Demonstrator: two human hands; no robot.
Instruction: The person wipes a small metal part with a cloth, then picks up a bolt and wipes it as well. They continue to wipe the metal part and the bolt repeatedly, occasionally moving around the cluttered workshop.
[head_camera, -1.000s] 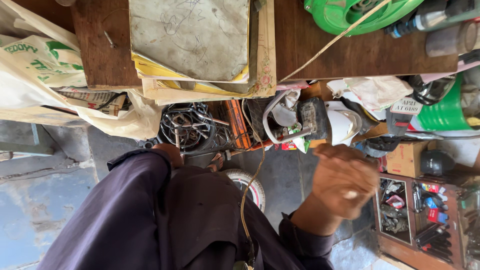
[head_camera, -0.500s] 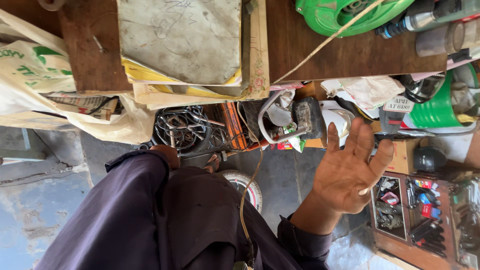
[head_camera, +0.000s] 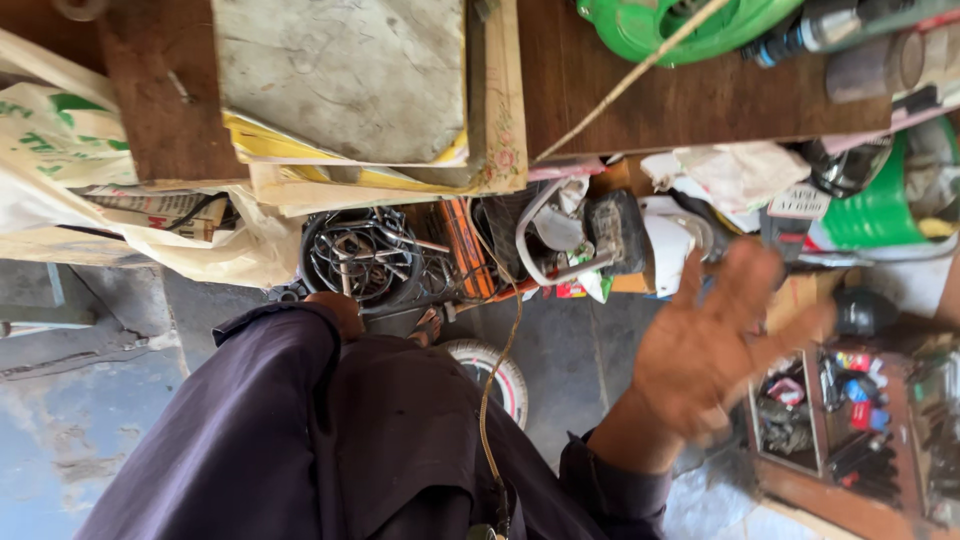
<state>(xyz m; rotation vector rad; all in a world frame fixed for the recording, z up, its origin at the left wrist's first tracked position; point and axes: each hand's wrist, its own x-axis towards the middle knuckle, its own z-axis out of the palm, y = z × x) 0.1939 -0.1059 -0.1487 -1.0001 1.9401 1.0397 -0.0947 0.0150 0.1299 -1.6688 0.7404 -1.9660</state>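
Observation:
My right hand (head_camera: 715, 350) hovers open at the right, palm towards me and fingers spread, slightly blurred and holding nothing. It hangs in front of the clutter under a wooden table (head_camera: 640, 95), just left of a wooden tray of small tools (head_camera: 850, 430). My left hand (head_camera: 342, 310) shows only as a patch of skin at the end of my dark purple sleeve (head_camera: 250, 420). It lies beside a round wire coil (head_camera: 362, 255), and its fingers are hidden.
On the table lie a grey slab (head_camera: 340, 75) over yellow sheets, a green plastic item (head_camera: 690, 25) and a thin stick (head_camera: 630, 78). Below are a white sack (head_camera: 70, 170), an orange tool (head_camera: 465, 250), a white curved tube (head_camera: 530, 235), a green can (head_camera: 880, 210) and a white ring (head_camera: 495, 375).
My right hand opened from a loose fist to spread fingers and drifted right. The view shifted a little over the table.

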